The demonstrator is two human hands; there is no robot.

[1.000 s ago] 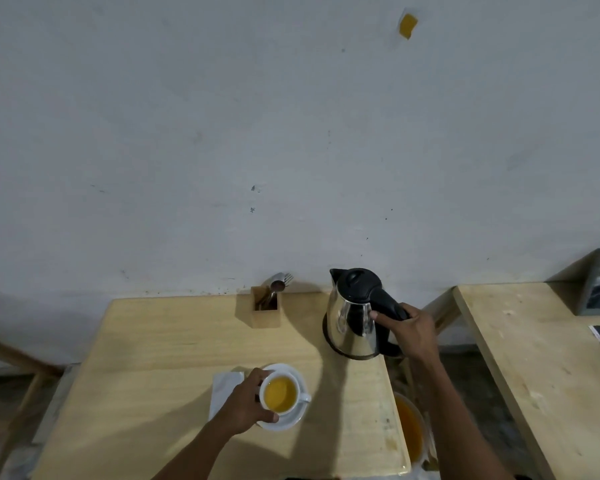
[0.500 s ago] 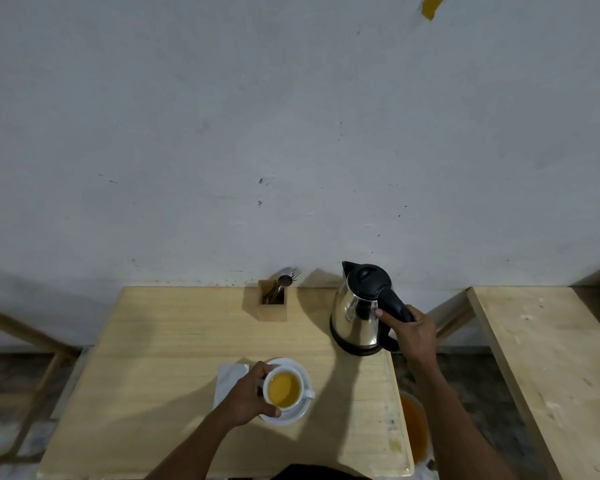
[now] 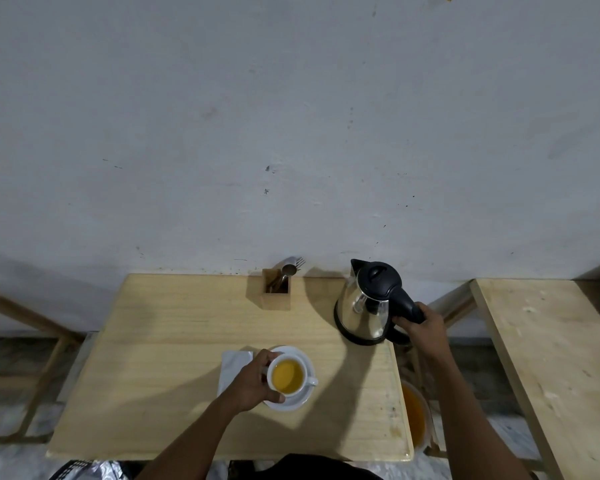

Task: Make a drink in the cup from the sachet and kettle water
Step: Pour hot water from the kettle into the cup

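Resting upright now, kettle [image 3: 364, 306] stays gripped.

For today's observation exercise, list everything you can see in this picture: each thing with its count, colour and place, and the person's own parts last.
Table: one, pale wood, centre.
Second table: one, pale wood, at right.
Kettle: one, steel with black lid and handle, table's far right.
Cup: one, white, holding yellow drink, on the saucer.
Saucer: one, white, table's near middle.
Napkin: one, white, left of the saucer.
Cutlery box: one, wooden, by the wall, holding cutlery.
Bucket: one, orange inside, on the floor right of the table.
Left hand: around the cup.
Right hand: on the kettle's handle.
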